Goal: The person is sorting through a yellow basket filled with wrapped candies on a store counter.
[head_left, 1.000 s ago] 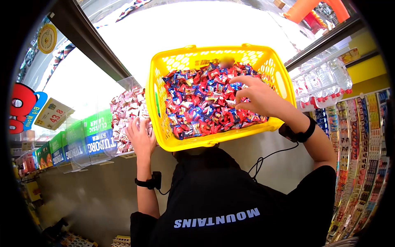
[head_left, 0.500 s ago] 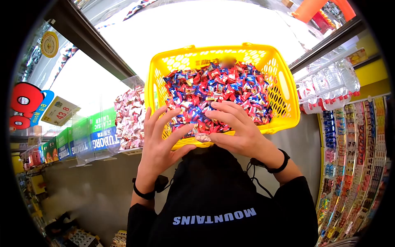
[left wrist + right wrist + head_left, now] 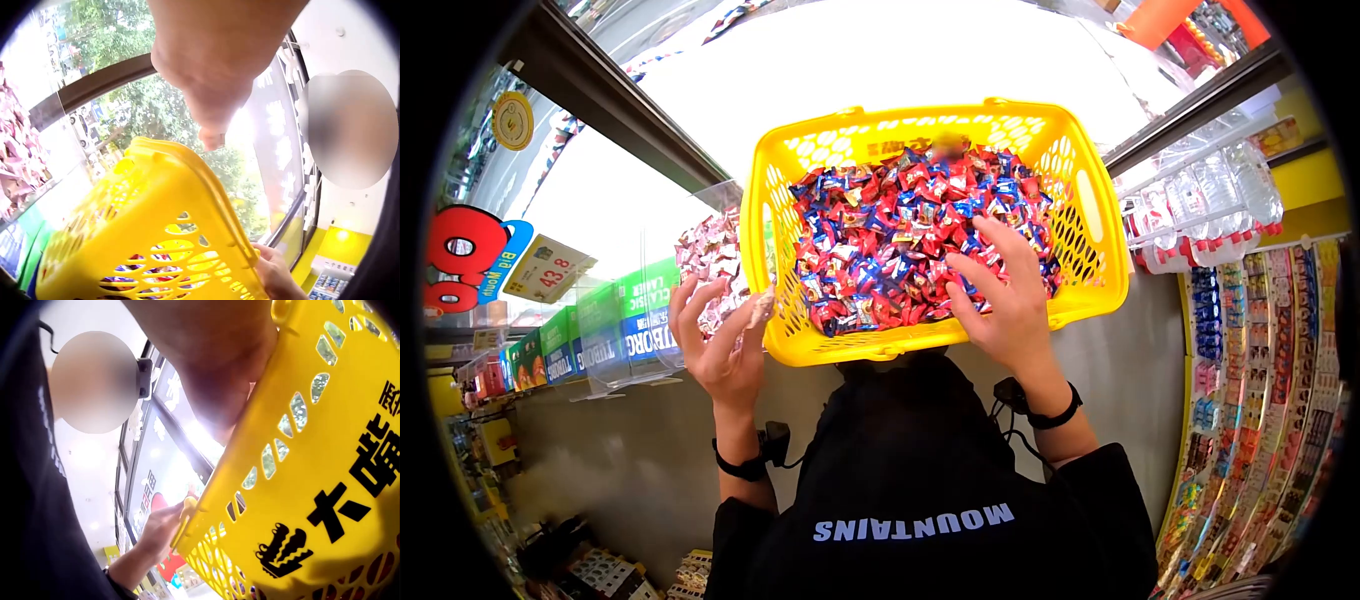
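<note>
A yellow basket [image 3: 900,352] holds a heap of red and blue wrapped candies [image 3: 900,240]. My left hand [image 3: 725,350] is at the basket's left near corner, beside a pile of pink wrapped candies [image 3: 710,245]. Between its thumb and fingers it pinches a pink wrapped candy [image 3: 762,306]. Over the near right part of the heap is my right hand [image 3: 1012,315], its fingers spread and loosely bent with nothing gripped. Both wrist views show the basket's outside wall [image 3: 112,250], which hides most of the fingertips in the right one.
Green and blue beer cartons [image 3: 645,310] and a price sign [image 3: 548,270] line the left side. Bottled water [image 3: 1200,200] stands at the right, above a rack of small packets [image 3: 1260,380]. A window frame [image 3: 630,100] runs behind the basket.
My left hand went from the pink pile to the basket's near edge, meeting the right hand around a pink candy, then back left. My right hand came nearer, then moved back over the heap.
</note>
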`<state>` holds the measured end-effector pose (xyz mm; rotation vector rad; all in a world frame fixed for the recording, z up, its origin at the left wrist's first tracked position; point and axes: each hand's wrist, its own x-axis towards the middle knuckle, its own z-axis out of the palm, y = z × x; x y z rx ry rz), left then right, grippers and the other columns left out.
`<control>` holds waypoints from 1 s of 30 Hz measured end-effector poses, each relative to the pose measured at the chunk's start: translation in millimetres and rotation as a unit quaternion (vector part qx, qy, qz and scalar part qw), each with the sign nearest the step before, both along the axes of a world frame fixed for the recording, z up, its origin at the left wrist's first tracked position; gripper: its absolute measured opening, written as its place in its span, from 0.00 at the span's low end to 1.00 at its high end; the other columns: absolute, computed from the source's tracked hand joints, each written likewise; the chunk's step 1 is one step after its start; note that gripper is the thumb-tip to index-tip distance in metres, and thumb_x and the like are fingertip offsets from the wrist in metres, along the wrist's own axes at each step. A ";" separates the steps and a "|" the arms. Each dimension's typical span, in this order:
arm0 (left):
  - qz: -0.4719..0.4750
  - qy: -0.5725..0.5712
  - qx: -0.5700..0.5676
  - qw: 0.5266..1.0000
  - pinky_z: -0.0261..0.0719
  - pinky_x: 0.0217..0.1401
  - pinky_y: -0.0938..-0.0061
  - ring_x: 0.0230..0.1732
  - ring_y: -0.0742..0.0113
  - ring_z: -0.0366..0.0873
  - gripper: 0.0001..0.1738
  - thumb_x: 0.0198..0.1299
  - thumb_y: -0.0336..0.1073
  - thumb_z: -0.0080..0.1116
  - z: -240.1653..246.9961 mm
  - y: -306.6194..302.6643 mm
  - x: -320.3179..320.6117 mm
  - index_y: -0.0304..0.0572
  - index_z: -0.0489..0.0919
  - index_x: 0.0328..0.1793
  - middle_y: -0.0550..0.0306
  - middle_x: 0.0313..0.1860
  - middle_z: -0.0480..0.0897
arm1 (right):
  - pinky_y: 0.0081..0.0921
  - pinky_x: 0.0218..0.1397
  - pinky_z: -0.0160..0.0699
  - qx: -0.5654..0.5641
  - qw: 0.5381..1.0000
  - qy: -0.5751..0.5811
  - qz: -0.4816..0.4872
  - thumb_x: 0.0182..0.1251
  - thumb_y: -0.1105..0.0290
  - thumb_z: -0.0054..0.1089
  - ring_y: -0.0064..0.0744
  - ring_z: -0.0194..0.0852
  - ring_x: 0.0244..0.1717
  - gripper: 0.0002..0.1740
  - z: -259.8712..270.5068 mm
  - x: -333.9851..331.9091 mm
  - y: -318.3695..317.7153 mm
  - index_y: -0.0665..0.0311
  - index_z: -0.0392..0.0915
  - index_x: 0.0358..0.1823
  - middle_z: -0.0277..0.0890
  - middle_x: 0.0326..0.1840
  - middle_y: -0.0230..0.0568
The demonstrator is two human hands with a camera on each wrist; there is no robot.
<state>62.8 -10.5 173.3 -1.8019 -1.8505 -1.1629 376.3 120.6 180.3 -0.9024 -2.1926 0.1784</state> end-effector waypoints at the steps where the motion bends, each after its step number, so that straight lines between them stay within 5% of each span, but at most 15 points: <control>1: 0.028 -0.011 0.023 0.999 0.71 0.81 0.48 0.74 0.45 0.76 0.16 0.55 0.26 0.82 -8.0 -6.1 -7.0 0.49 0.96 0.51 0.53 0.64 0.85 | 0.56 0.80 0.71 -0.018 0.999 0.015 -0.046 0.63 0.70 0.77 0.58 0.75 0.74 0.18 -3.7 2.1 -1.6 0.58 0.89 0.55 0.77 0.74 0.53; 8: 0.140 -0.064 -0.036 0.987 0.74 0.76 0.53 0.74 0.45 0.75 0.15 0.59 0.28 0.81 -102.9 -32.3 -57.5 0.49 0.96 0.52 0.53 0.67 0.84 | 0.54 0.79 0.72 0.007 0.997 -0.004 -0.071 0.65 0.70 0.75 0.57 0.76 0.73 0.17 -3.8 -10.6 -3.5 0.59 0.89 0.56 0.78 0.73 0.53; 14: 0.179 0.022 -0.136 0.974 0.71 0.78 0.50 0.74 0.46 0.76 0.14 0.57 0.33 0.78 -149.9 -32.3 -81.2 0.52 0.95 0.50 0.52 0.70 0.84 | 0.53 0.78 0.73 0.000 0.998 -0.024 -0.059 0.65 0.71 0.74 0.56 0.77 0.72 0.17 -7.9 -8.3 -3.9 0.59 0.89 0.55 0.79 0.72 0.51; 16: 0.191 0.034 -0.145 0.970 0.71 0.78 0.51 0.74 0.47 0.77 0.14 0.58 0.33 0.76 -150.7 -28.9 -85.0 0.53 0.95 0.51 0.52 0.69 0.84 | 0.52 0.78 0.73 -0.007 0.998 -0.023 -0.059 0.64 0.72 0.74 0.56 0.77 0.72 0.17 -10.4 -7.1 -4.3 0.60 0.90 0.55 0.79 0.72 0.50; 21: 0.072 -0.101 -0.185 0.975 0.71 0.78 0.48 0.72 0.43 0.77 0.33 0.63 0.33 0.70 -145.7 -27.6 -92.3 0.47 0.81 0.77 0.47 0.75 0.79 | 0.51 0.77 0.73 -0.004 0.997 -0.036 -0.073 0.64 0.72 0.74 0.55 0.78 0.72 0.19 -9.3 -8.7 -5.9 0.61 0.90 0.57 0.80 0.73 0.51; 27: 0.094 -0.067 -0.189 0.975 0.69 0.80 0.47 0.75 0.41 0.75 0.30 0.65 0.36 0.71 -135.3 -18.8 -83.3 0.47 0.82 0.75 0.44 0.75 0.79 | 0.51 0.77 0.73 -0.009 0.997 -0.044 -0.066 0.64 0.72 0.74 0.56 0.78 0.72 0.18 -9.1 -8.8 -6.0 0.61 0.90 0.56 0.80 0.73 0.51; 30: 0.071 -0.085 -0.145 0.983 0.72 0.79 0.50 0.76 0.41 0.76 0.28 0.64 0.33 0.73 -92.8 -9.5 -72.8 0.44 0.83 0.71 0.43 0.75 0.78 | 0.50 0.77 0.74 -0.009 0.997 -0.032 -0.069 0.64 0.71 0.74 0.56 0.78 0.72 0.17 -10.3 -8.4 -5.5 0.60 0.90 0.55 0.80 0.72 0.51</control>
